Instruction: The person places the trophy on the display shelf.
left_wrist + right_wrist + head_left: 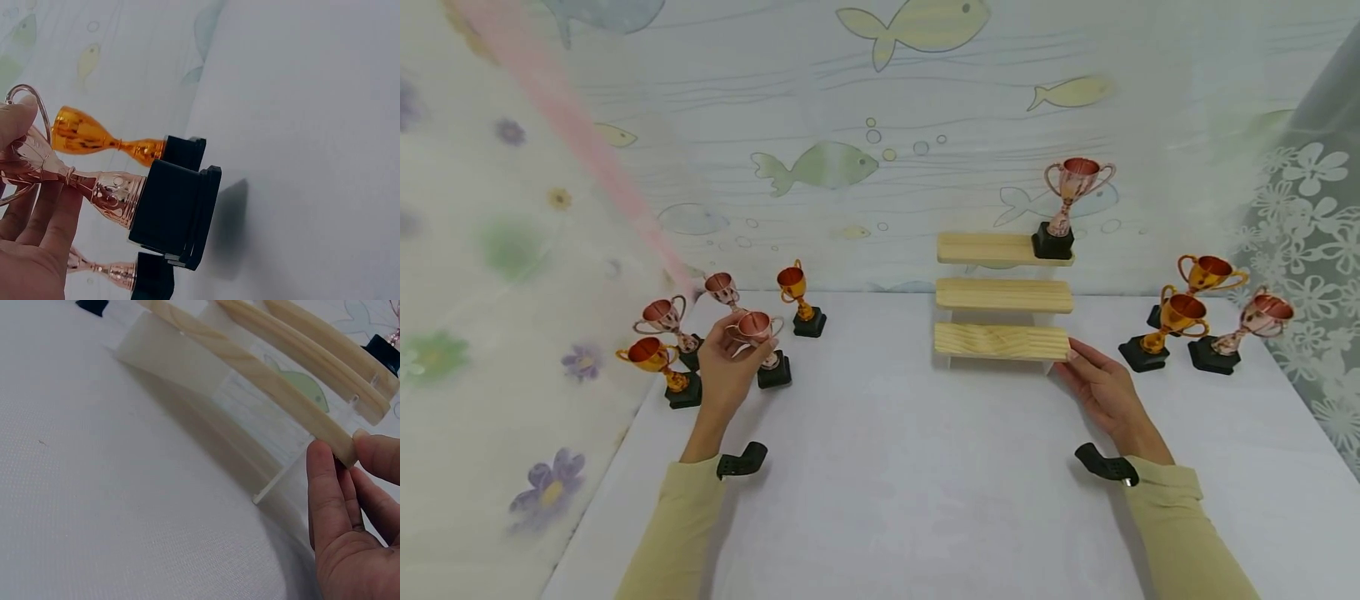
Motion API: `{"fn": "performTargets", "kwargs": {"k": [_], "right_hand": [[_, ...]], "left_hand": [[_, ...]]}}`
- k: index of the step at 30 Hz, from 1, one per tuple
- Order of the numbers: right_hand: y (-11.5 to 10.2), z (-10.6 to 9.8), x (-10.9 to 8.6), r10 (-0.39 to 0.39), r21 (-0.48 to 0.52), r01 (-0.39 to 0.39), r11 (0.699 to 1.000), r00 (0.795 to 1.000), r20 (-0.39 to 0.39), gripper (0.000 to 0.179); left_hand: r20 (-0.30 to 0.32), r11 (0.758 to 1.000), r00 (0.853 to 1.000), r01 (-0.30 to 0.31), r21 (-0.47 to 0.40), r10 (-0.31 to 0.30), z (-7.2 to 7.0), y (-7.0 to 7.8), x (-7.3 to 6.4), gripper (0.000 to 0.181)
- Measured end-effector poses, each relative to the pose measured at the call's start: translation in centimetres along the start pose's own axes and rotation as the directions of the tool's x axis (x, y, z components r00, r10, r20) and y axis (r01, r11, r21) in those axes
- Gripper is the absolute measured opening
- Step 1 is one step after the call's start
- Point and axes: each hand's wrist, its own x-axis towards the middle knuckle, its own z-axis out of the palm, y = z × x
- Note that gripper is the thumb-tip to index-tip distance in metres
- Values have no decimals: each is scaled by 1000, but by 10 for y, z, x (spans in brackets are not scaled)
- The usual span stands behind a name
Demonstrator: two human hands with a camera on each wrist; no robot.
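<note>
My left hand (727, 371) grips a rose-gold trophy cup (756, 326) round its bowl, thumb at one handle. In the left wrist view its black base (172, 212) is tilted above the white table, with a shadow beside it. A gold trophy (87, 132) stands just behind. My right hand (1105, 390) pinches the right end of the lowest step of a three-step wooden display stand (1000, 342). In the right wrist view the thumb lies on the step's edge and fingers reach underneath, beside a clear support (284, 472). Another rose-gold trophy (1060, 218) stands on the top step's right end.
Left of the stand, a gold trophy (651, 357) and two rose-gold ones (662, 317) stand near the left hand. Two gold trophies (1182, 315) and a rose-gold trophy (1262, 317) are at the right. A fish-patterned curtain (700, 125) hangs behind the table (887, 467).
</note>
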Motion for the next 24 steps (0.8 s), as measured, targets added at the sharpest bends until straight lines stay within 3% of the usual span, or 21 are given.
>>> {"fn": "performTargets", "kwargs": {"k": [2, 9, 24], "right_hand": [[0, 0, 0, -2, 5, 2, 1000, 1000, 0, 43], [0, 1, 1, 11, -48, -12, 999, 1000, -15, 78], [1, 1, 3, -23, -66, 22, 998, 1000, -6, 84]], "left_hand": [[15, 1000, 1000, 5, -11, -5, 4, 0, -2, 59], [68, 999, 998, -12, -46, 16, 23, 4, -6, 54], [182, 988, 980, -49, -148, 76, 68, 21, -13, 56]]}}
